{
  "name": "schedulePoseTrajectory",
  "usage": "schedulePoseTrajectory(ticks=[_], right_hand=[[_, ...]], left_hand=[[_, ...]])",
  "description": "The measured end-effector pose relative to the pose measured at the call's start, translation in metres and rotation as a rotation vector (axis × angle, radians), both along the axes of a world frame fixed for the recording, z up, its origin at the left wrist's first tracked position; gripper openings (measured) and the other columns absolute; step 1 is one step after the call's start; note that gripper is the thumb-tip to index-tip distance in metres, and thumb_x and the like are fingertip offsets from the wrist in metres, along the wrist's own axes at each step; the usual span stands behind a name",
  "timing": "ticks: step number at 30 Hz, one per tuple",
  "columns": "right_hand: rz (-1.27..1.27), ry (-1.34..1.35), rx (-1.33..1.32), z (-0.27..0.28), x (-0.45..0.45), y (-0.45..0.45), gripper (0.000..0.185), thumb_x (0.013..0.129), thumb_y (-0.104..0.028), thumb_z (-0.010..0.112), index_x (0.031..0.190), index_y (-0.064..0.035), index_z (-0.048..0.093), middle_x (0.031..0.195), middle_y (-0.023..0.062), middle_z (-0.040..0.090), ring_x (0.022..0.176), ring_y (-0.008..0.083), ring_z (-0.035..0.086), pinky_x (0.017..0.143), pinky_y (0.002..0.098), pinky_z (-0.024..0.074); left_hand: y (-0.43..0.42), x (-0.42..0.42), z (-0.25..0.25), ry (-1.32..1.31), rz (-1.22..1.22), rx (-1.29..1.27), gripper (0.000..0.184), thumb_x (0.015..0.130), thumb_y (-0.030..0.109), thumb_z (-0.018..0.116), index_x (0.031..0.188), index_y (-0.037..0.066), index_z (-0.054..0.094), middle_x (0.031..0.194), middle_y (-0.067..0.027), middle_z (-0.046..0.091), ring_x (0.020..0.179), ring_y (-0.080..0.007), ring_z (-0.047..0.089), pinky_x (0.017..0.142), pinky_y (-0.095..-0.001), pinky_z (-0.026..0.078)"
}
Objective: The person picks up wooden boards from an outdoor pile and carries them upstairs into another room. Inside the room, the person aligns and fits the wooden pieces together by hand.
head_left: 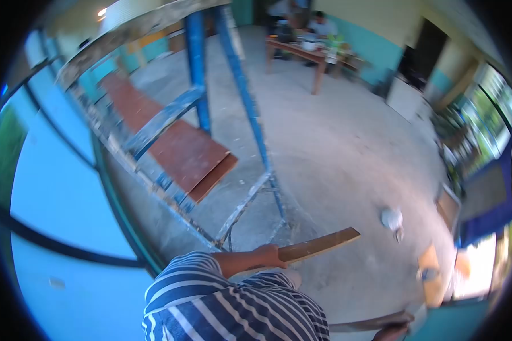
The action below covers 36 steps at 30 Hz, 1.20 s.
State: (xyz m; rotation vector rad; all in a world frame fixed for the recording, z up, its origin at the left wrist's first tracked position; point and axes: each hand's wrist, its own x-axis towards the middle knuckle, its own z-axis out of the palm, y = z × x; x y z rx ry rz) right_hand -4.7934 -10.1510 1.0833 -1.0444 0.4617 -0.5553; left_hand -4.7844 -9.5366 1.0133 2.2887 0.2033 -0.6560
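Observation:
My left hand point(272, 257) is closed round a flat wooden board point(321, 244), which sticks out to the right above the floor. At the bottom edge, my right hand point(393, 332) is only partly in view. Its fingers are curled at the end of a long, thin, dark grey blade-like tool point(367, 324); blur hides its exact kind. Ahead of my left hand stands a blue, paint-spattered stepladder point(196, 74). Reddish-brown boards point(182, 150) pass through the ladder frame.
Glass panels with dark frames point(68, 170) line the left. Farther back, two people are at a wooden table point(296, 50) with things on it. A whitish round object point(391, 218) and a piece of cardboard point(430, 273) lie on the floor at right, near a blue-edged panel point(486, 196).

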Motion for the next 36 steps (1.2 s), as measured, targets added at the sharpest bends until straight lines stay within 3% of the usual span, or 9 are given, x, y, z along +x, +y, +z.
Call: schedulePoseTrajectory(ticks=[7, 9, 11, 12, 15, 22, 25, 29, 36], right_hand=[[0.304, 0.139, -0.244, -0.009, 0.293, 0.092, 0.059, 0.1, -0.046, 0.034, 0.14, -0.0031, 0.042, 0.142, 0.0118, 0.042, 0.131, 0.024, 0.039, 0.112, 0.0393, 0.0269], [0.386, 0.138, -0.277, -0.012, 0.371, 0.13, 0.059, 0.1, -0.046, 0.034, 0.139, -0.0031, 0.043, 0.142, 0.0118, 0.042, 0.131, 0.024, 0.039, 0.112, 0.0392, 0.0271], [0.472, 0.15, -0.3, -0.013, 0.443, 0.171, 0.059, 0.1, -0.046, 0.034, 0.139, -0.0031, 0.043, 0.141, 0.0118, 0.043, 0.131, 0.024, 0.039, 0.112, 0.0391, 0.0273], [0.514, 0.145, -0.303, -0.012, 0.48, 0.194, 0.059, 0.1, -0.046, 0.034, 0.139, -0.0031, 0.043, 0.141, 0.0118, 0.043, 0.131, 0.024, 0.039, 0.112, 0.039, 0.0273], [0.634, 0.153, -0.341, -0.006, 0.574, 0.252, 0.058, 0.1, -0.046, 0.034, 0.138, -0.0031, 0.044, 0.14, 0.0117, 0.044, 0.13, 0.0239, 0.04, 0.111, 0.0388, 0.0276], [0.833, 0.162, -0.393, -0.002, 0.761, 0.372, 0.058, 0.099, -0.045, 0.035, 0.137, -0.0031, 0.045, 0.139, 0.0116, 0.045, 0.13, 0.0239, 0.041, 0.111, 0.0384, 0.0282], [0.912, 0.152, -0.418, -0.013, 0.843, 0.412, 0.057, 0.099, -0.045, 0.035, 0.137, -0.0031, 0.046, 0.138, 0.0116, 0.046, 0.129, 0.0238, 0.041, 0.111, 0.0382, 0.0284], [1.032, 0.116, -0.445, -0.034, 0.958, 0.458, 0.057, 0.099, -0.045, 0.035, 0.136, -0.0031, 0.047, 0.138, 0.0115, 0.047, 0.129, 0.0238, 0.042, 0.11, 0.038, 0.0287], [1.254, 0.115, -0.436, -0.076, 1.131, 0.593, 0.057, 0.099, -0.045, 0.036, 0.135, -0.0031, 0.048, 0.136, 0.0114, 0.048, 0.128, 0.0237, 0.043, 0.11, 0.0376, 0.0293]], left_hand=[[-0.015, 0.086, -0.023, 0.047, 0.293, -0.017, 0.081, 0.059, 0.059, 0.078, 0.108, -0.004, 0.063, 0.104, -0.0236, 0.066, 0.098, -0.0357, 0.064, 0.086, -0.043, 0.049], [-0.012, 0.121, -0.048, 0.022, 0.304, -0.045, 0.074, 0.06, 0.057, 0.078, 0.102, -0.003, 0.067, 0.099, -0.0228, 0.068, 0.093, -0.0353, 0.066, 0.082, -0.0429, 0.051], [-0.003, 0.161, -0.026, 0.003, 0.342, -0.039, 0.072, 0.059, 0.059, 0.077, 0.095, -0.004, 0.069, 0.093, -0.0233, 0.069, 0.088, -0.0337, 0.067, 0.079, -0.0428, 0.051], [0.005, 0.185, -0.053, 0.055, 0.345, -0.024, 0.075, 0.06, 0.061, 0.076, 0.097, -0.004, 0.069, 0.097, -0.0229, 0.068, 0.091, -0.0341, 0.066, 0.081, -0.0431, 0.05], [0.029, 0.25, -0.001, 0.078, 0.39, -0.065, 0.086, 0.061, 0.066, 0.074, 0.109, -0.004, 0.063, 0.109, -0.0236, 0.065, 0.103, -0.0357, 0.062, 0.088, -0.0434, 0.047], [0.084, 0.375, 0.007, 0.039, 0.617, 0.029, 0.089, 0.062, 0.068, 0.072, 0.111, -0.006, 0.062, 0.109, -0.0259, 0.064, 0.104, -0.0374, 0.062, 0.089, -0.0425, 0.048], [0.118, 0.409, -0.066, 0.04, 0.715, 0.024, 0.089, 0.062, 0.068, 0.072, 0.11, -0.006, 0.063, 0.108, -0.0263, 0.065, 0.103, -0.0374, 0.063, 0.088, -0.0422, 0.049], [0.114, 0.431, -0.023, 0.173, 1.1, 0.1, 0.081, 0.058, 0.068, 0.074, 0.102, 0.001, 0.07, 0.103, -0.0207, 0.068, 0.098, -0.0344, 0.065, 0.086, -0.0401, 0.051], [0.11, 0.457, -0.053, 0.491, 1.503, -0.056, 0.091, 0.058, 0.07, 0.074, 0.113, -0.002, 0.065, 0.114, -0.0207, 0.065, 0.104, -0.0327, 0.063, 0.09, -0.0383, 0.049]])
